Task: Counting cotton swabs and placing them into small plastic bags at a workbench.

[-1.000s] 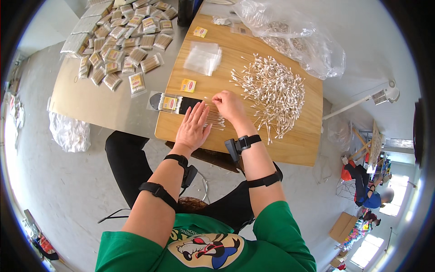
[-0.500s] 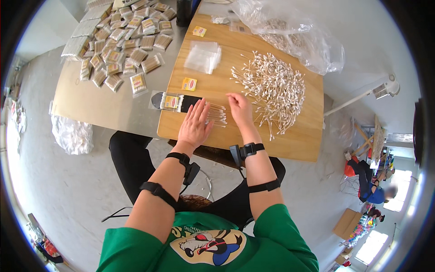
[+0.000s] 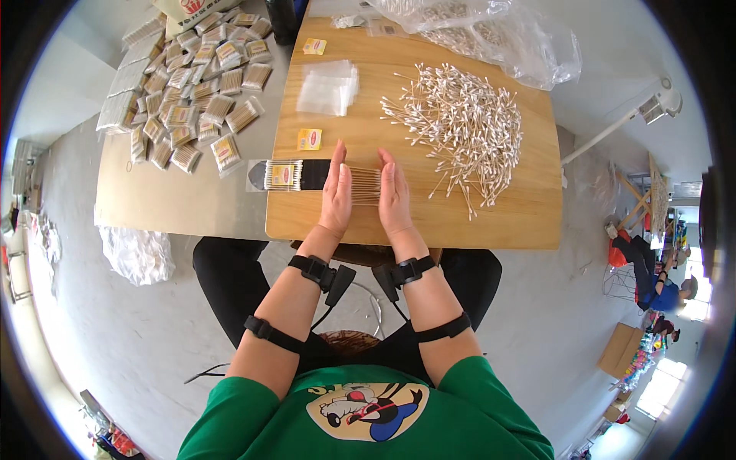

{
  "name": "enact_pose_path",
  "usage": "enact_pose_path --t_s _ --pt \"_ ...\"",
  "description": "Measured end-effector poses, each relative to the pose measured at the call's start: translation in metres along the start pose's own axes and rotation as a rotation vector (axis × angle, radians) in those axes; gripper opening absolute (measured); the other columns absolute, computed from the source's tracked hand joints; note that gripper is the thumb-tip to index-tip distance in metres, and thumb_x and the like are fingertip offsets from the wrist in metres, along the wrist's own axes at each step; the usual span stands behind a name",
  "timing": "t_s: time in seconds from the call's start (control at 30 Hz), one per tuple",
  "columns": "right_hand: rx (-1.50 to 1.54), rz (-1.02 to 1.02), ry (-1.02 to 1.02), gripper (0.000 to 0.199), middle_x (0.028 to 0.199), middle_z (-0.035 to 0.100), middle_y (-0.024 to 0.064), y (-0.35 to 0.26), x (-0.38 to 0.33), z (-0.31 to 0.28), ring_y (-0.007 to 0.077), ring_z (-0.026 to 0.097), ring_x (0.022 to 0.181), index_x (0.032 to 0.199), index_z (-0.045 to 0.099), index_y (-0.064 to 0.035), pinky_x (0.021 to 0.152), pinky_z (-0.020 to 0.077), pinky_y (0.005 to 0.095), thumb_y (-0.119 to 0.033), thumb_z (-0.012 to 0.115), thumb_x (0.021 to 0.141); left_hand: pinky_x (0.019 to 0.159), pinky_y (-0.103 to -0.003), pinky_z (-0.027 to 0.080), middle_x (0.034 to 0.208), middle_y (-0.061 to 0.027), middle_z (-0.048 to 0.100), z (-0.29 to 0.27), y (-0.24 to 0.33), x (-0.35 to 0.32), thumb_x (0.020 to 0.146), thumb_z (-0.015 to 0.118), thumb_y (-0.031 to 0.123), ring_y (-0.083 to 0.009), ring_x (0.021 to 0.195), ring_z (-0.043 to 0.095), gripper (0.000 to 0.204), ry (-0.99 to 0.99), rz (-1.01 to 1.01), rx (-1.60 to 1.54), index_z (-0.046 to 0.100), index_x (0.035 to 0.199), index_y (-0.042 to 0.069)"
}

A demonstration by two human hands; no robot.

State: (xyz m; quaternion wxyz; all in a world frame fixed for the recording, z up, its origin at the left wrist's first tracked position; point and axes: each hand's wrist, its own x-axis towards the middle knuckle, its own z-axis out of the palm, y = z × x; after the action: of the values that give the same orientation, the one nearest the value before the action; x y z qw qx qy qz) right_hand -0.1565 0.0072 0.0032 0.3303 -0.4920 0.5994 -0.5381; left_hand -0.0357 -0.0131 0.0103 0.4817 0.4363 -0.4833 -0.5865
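A flat row of cotton swabs lies on the wooden board between my hands, its sticks running left to right. My left hand stands on edge at the row's left ends, fingers stretched out. Facing it, my right hand stands at the right ends, also with straight fingers. Neither hand is closed around the swabs. Just left of my left hand is a black strip, partly covered by that hand. On the strip's left part sits a clear packet of swabs with a yellow card.
A heap of loose swabs lies right of my hands. Beyond are clear bags, yellow cards and a large plastic bag. Many filled packets cover the metal table at left. The wooden board ends near my wrists.
My left hand has turned from lying flat over the swabs to standing on edge at their left ends. My right hand has opened from a curl and come to their right ends.
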Motion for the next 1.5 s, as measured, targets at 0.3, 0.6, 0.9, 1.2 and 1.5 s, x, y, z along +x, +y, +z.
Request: enact_pose_path --t_s 0.3,0.6,0.9,1.2,1.5 --pt "0.206 0.092 0.136 0.053 0.128 0.057 0.0184 0.007 -0.001 -0.006 0.0254 0.053 0.122 0.129 0.053 0.0036 0.105 0.0394 0.0350 -0.040 0.033 0.107 0.119 -0.039 0.020 0.157 -0.0150 0.031 -0.010 -0.006 -0.001 0.106 0.037 0.032 -0.0269 0.146 0.027 0.055 -0.016 0.088 0.219 0.028 0.152 0.004" --pt "-0.135 -0.059 0.166 0.041 0.101 0.064 0.0148 0.010 -0.018 -0.043 0.0264 0.063 0.096 0.109 0.062 0.0007 0.084 0.0495 0.0345 -0.032 0.038 0.107 0.120 -0.045 0.017 0.157 -0.0096 0.032 -0.013 -0.016 -0.012 0.099 0.045 0.037 -0.0265 0.146 0.026 0.059 -0.250 0.460 1.405 0.037 0.149 0.007" --pt "-0.162 -0.158 0.144 0.016 0.097 0.063 0.0118 0.007 -0.025 -0.042 0.0305 0.061 0.087 0.096 0.067 -0.0032 0.077 0.0503 0.0363 0.002 0.054 0.088 0.120 -0.046 0.017 0.156 -0.0070 0.035 -0.015 -0.014 -0.013 0.100 0.043 0.035 -0.0245 0.146 0.027 0.055 -0.306 0.477 1.417 0.040 0.148 0.010" --pt "-0.434 -0.405 0.052 0.018 0.090 0.061 0.0094 0.003 -0.032 -0.042 0.0303 0.059 0.087 0.074 0.069 -0.0039 0.077 0.0502 0.0397 0.008 0.057 0.067 0.119 -0.046 0.019 0.156 -0.0044 0.034 -0.014 -0.011 -0.013 0.100 0.042 0.031 -0.0224 0.146 0.027 0.052 -0.285 0.440 1.465 0.040 0.148 0.011" --pt "-0.464 -0.424 0.042 0.018 0.088 0.060 0.0085 0.003 -0.032 -0.041 0.0295 0.059 0.088 0.075 0.069 -0.0043 0.077 0.0505 0.0392 0.007 0.059 0.067 0.119 -0.045 0.020 0.156 -0.0033 0.035 -0.015 -0.011 -0.013 0.100 0.042 0.031 -0.0211 0.146 0.028 0.053 -0.280 0.456 1.488 0.038 0.149 0.012"
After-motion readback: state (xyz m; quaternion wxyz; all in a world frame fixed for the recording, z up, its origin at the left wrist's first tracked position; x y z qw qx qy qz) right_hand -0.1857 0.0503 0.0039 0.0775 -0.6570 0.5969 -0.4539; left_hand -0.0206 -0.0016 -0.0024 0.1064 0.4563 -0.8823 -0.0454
